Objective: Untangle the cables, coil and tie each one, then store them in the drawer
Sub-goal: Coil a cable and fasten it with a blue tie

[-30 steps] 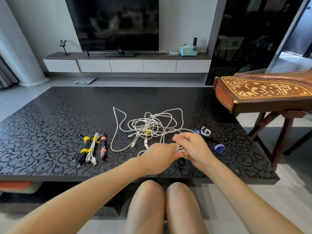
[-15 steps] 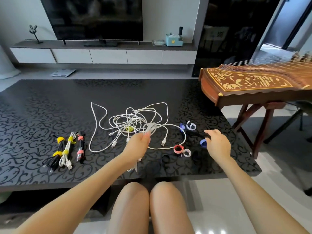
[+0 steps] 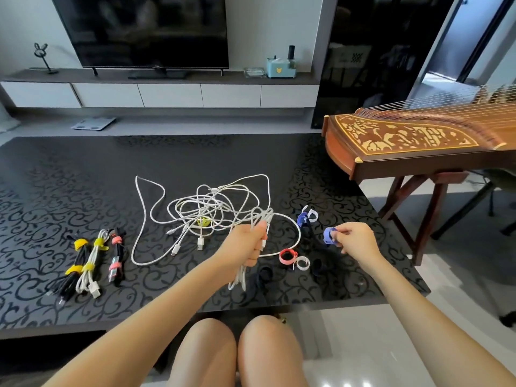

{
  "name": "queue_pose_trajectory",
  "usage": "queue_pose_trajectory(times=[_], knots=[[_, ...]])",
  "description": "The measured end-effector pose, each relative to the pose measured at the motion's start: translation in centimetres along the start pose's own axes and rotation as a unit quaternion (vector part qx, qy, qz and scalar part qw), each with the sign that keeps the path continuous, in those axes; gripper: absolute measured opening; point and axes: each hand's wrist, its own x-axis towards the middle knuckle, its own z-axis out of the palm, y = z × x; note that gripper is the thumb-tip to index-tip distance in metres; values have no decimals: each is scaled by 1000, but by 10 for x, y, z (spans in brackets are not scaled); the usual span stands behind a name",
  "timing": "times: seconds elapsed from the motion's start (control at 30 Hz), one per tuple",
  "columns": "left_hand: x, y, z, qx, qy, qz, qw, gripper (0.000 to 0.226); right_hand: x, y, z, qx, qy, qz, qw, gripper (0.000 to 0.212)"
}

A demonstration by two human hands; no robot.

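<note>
Bare knees point(image 3: 237, 347) are nearest, under the edge of the black table point(image 3: 83, 177) with its curly pattern. Over the table the left hand point(image 3: 248, 244) is closed as a fist around a folded white cable point(image 3: 240, 277); its loops come out above the thumb and hang below the hand. At 3 o'clock from it, and well apart, the right hand point(image 3: 356, 240) pinches a blue tie point(image 3: 329, 236) between thumb and fingers. Between the two hands, at about 4 o'clock from the left hand, a pink tie point(image 3: 287, 256) and a white tie point(image 3: 303, 263) lie just beside each other, with dark ties point(image 3: 265, 273) near them that are hard to see on the black surface. At 9 o'clock from the left hand three tied cables point(image 3: 90, 268) lie side by side: one black with yellow ties, one white with yellow ties, one black with pink ties. At 11 o'clock is the tangle point(image 3: 212, 208) of white cables, loose on the table; I cannot tell if the held cable is free of it. Farther, at 2 o'clock, a wooden zither point(image 3: 405, 141) stands beside the table. Farthest, at 12 o'clock, is a white cabinet point(image 3: 167, 94) with closed drawers, and a TV point(image 3: 145, 32) above it.
</note>
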Motion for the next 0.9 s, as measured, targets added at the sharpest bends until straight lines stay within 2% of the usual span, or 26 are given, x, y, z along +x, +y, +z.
queue_pose_trajectory(times=[0.1, 0.23, 0.37, 0.43, 0.57, 0.73, 0.8, 0.9], knots=[[17, 2, 21, 4, -19, 2, 1000, 26, 2, -8, 4, 117, -35, 65, 990, 8], [44, 3, 51, 7, -36, -1, 999, 6, 6, -19, 6, 260, -52, 145, 953, 6], [70, 1, 81, 52, -31, 0, 998, 9, 12, -26, 7, 343, -49, 190, 919, 7], [81, -1, 92, 76, -29, 17, 997, 19, 13, -28, 5, 369, -48, 206, 905, 6], [98, -8, 102, 125, 27, 39, 991, 36, 18, -29, -1, 382, -19, 213, 899, 13], [111, -10, 98, 114, 53, 15, 992, 34, 26, -19, -24, 363, 110, 189, 906, 7], [112, -5, 98, 103, 31, 4, 994, 34, 22, -17, -29, 342, 99, 185, 916, 6], [109, 6, 101, 53, -16, 3, 998, 29, 13, -19, -26, 318, 68, 177, 929, 15]])
